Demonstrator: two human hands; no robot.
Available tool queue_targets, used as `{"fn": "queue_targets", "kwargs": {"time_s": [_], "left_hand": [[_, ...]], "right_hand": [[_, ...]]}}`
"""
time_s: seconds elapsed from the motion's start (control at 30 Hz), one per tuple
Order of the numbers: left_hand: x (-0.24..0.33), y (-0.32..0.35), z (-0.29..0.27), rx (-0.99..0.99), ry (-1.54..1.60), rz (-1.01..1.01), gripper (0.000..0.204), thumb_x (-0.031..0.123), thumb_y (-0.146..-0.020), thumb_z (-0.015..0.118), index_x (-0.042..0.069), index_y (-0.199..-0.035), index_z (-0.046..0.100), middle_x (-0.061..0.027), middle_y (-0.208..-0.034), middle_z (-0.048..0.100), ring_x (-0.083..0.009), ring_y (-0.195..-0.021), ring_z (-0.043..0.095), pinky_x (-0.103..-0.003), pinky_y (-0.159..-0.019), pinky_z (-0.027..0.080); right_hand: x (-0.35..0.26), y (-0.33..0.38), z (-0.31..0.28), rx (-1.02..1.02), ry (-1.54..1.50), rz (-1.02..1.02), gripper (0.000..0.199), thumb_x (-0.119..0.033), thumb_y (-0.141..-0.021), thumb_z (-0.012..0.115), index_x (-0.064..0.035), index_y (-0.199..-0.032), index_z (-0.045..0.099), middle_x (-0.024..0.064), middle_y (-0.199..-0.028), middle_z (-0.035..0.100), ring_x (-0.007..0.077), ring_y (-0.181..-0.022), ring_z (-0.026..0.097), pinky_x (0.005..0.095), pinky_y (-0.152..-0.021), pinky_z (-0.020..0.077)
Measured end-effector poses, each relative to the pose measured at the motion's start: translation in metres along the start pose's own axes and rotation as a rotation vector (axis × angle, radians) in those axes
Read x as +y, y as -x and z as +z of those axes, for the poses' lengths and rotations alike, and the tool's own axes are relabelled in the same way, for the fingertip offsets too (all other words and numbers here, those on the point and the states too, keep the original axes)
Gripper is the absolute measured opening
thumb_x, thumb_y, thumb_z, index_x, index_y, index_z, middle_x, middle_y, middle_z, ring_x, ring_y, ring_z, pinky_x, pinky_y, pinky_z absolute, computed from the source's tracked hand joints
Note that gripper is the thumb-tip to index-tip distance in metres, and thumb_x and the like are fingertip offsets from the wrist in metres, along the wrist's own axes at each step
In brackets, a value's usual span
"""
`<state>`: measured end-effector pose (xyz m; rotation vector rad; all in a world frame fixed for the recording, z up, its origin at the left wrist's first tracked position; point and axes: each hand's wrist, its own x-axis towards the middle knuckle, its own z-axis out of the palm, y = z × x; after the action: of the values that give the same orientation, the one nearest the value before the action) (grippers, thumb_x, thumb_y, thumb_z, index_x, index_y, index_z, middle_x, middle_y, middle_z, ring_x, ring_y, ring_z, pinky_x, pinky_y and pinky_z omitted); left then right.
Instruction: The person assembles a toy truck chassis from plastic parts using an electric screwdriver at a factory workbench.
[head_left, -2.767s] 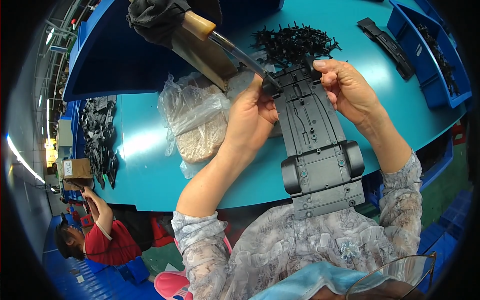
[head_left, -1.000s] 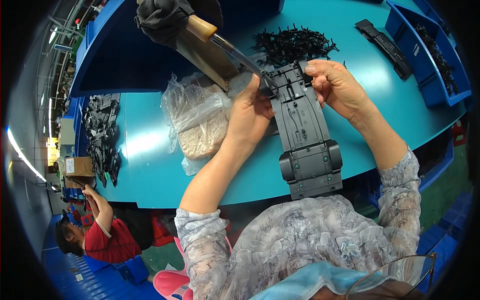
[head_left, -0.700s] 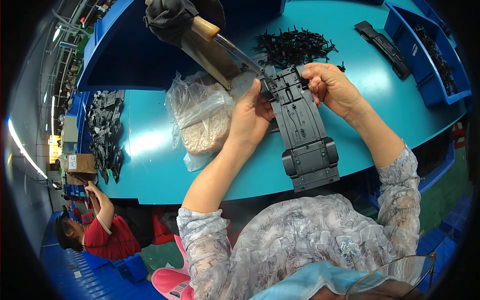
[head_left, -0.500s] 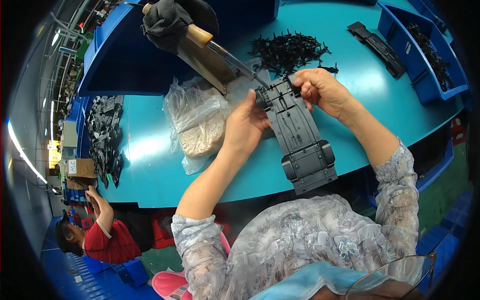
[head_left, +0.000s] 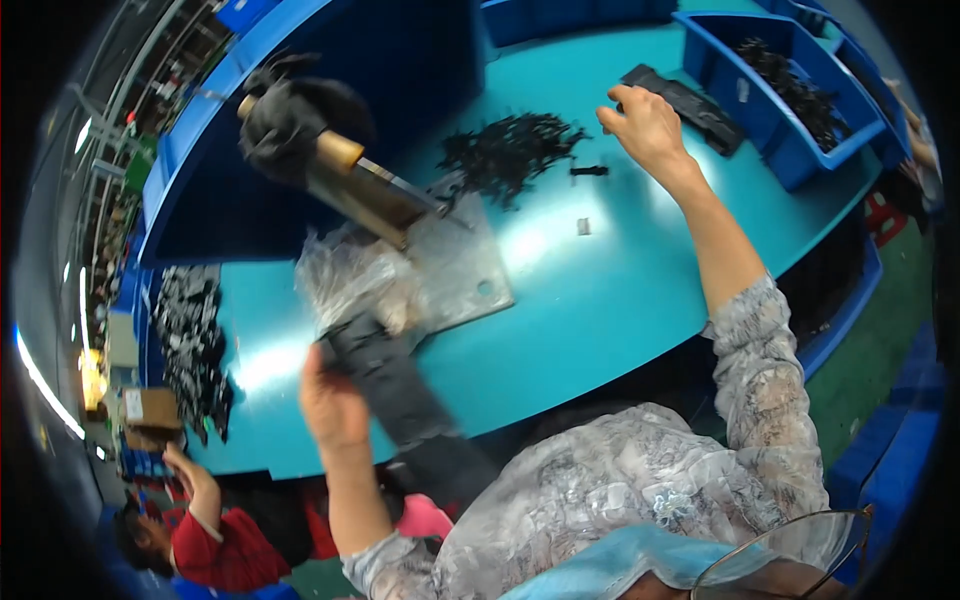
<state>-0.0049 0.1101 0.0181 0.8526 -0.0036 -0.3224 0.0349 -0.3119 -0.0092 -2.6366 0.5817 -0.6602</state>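
My left hand [head_left: 335,405] grips a long black plastic toy-car chassis [head_left: 400,385] by its upper end, left of the table's middle. Motion smears the part, and its lower end hangs past the table edge. My right hand [head_left: 648,128] is stretched to the far right with its fingers apart and nothing in them. Its fingertips overlap a second black chassis [head_left: 700,115] lying on the table; contact cannot be told. Left of that hand are a heap of small black plastic parts [head_left: 510,155] and a single loose black piece [head_left: 590,171].
A metal-shafted tool with a tan handle [head_left: 340,150] and dark cloth slants over a metal plate [head_left: 470,285]. Beside it lies a clear plastic bag [head_left: 345,275]. Blue bins [head_left: 790,150] edge the table. Black parts [head_left: 190,340] pile at left, near a person in red [head_left: 235,545].
The chassis has moved left and down in my left hand, away from the tool's tip. My right hand has let go of it and moved up toward the second chassis. The view has shifted.
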Motion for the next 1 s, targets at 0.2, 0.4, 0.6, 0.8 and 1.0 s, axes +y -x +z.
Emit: {"fn": "queue_targets", "kwargs": {"time_s": [0.2,0.4,0.6,0.8,1.0], "left_hand": [[0.094,-0.025,-0.139,0.271,-0.221,0.350,0.019,0.019,-0.082,0.049,0.003,-0.089,0.055,-0.0052,-0.091,0.059,-0.0145,-0.084,0.054,-0.027,-0.078,0.042],[0.135,-0.032,-0.224,0.621,-0.295,0.270,0.036,0.033,-0.079,0.050,0.005,-0.100,0.049,-0.0092,-0.093,0.055,-0.0232,-0.087,0.052,-0.037,-0.078,0.042],[0.122,-0.069,-0.221,0.844,-0.473,0.324,0.070,0.045,-0.074,0.056,0.000,-0.121,0.031,-0.0227,-0.121,0.035,-0.0343,-0.109,0.038,-0.043,-0.088,0.033],[0.132,-0.065,-0.210,1.322,-1.653,0.764,0.047,0.035,-0.074,0.057,-0.002,-0.102,0.049,-0.0151,-0.087,0.051,-0.0218,-0.079,0.048,-0.032,-0.067,0.041],[0.066,-0.028,-0.063,0.684,-0.919,1.007,0.027,0.014,-0.084,0.045,-0.002,-0.106,0.044,-0.0079,-0.092,0.049,-0.0132,-0.078,0.048,-0.025,-0.067,0.040]], "right_hand": [[0.067,-0.029,-0.017,-0.024,0.387,0.227,0.037,-0.023,-0.065,0.058,-0.0029,-0.096,0.051,0.0199,-0.098,0.047,0.0339,-0.098,0.041,0.0472,-0.078,0.0322],[0.088,-0.022,-0.010,-0.171,0.450,0.198,0.038,-0.026,-0.066,0.059,-0.0071,-0.098,0.052,0.0169,-0.101,0.048,0.0318,-0.098,0.045,0.0496,-0.077,0.0375],[0.103,-0.024,-0.015,-0.241,0.126,0.198,0.073,-0.034,-0.056,0.063,-0.0099,-0.121,0.040,0.0151,-0.089,0.058,0.0245,-0.089,0.054,0.0349,-0.076,0.0406],[0.070,-0.022,-0.008,-0.195,-0.381,0.088,0.070,-0.030,-0.060,0.062,-0.0002,-0.119,0.039,0.0082,-0.071,0.057,0.0111,-0.065,0.055,0.0242,-0.066,0.0395],[-0.020,0.019,-0.049,-0.366,-1.098,-0.170,0.060,-0.025,-0.063,0.061,-0.0048,-0.117,0.044,0.0111,-0.098,0.051,0.0112,-0.071,0.052,0.0157,-0.055,0.0419]]}}
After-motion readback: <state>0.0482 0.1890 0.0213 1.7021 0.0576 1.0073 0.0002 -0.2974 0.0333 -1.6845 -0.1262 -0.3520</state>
